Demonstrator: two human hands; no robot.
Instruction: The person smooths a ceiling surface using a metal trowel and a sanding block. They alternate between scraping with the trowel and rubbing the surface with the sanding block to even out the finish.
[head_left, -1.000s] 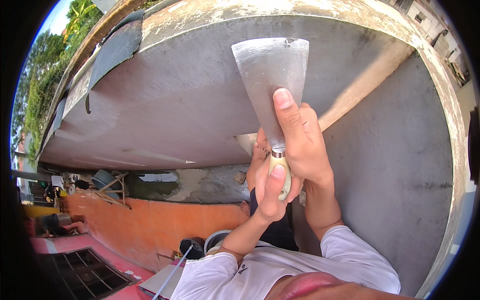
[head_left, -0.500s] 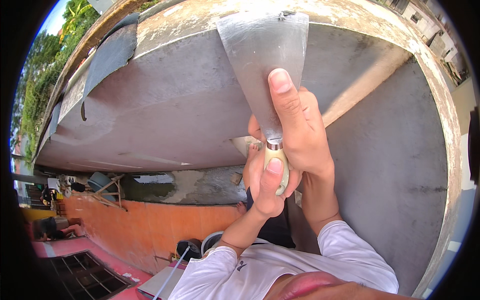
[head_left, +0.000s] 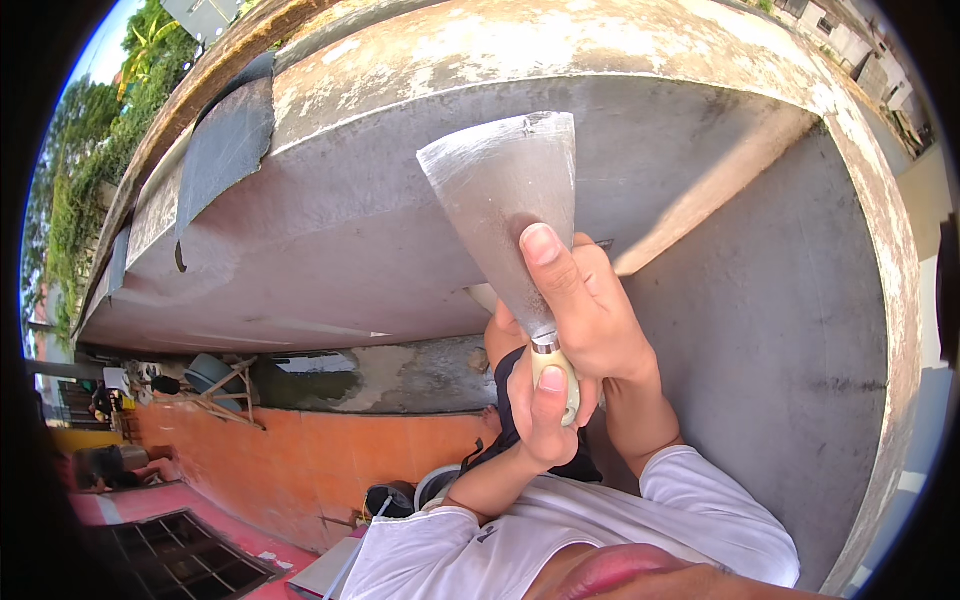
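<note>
Both my hands grip one putty knife (head_left: 500,190) with a broad, flaring metal blade and a cream handle. My left hand (head_left: 540,415) is closed round the handle, thumb lying along it. Higher up, my right hand (head_left: 590,310) is closed at the base of the blade, its thumb pressed flat on the metal. The blade points up and away from me, its wide edge in front of a grey plastered wall (head_left: 380,190). Whether the edge touches the wall I cannot tell. Fingers behind the tool are partly hidden.
A dark flexible sheet (head_left: 228,140) hangs over the weathered wall top (head_left: 450,50). Another grey wall (head_left: 760,290) stands at my right. Below left are a wet floor (head_left: 400,375), an orange wall (head_left: 330,460), a dark bucket (head_left: 390,498), and a wooden stand (head_left: 225,395).
The putty knife and both hands have come down, toward me, in the picture. A dark scrap at the blade's edge no longer shows there. Both hands keep their grip.
</note>
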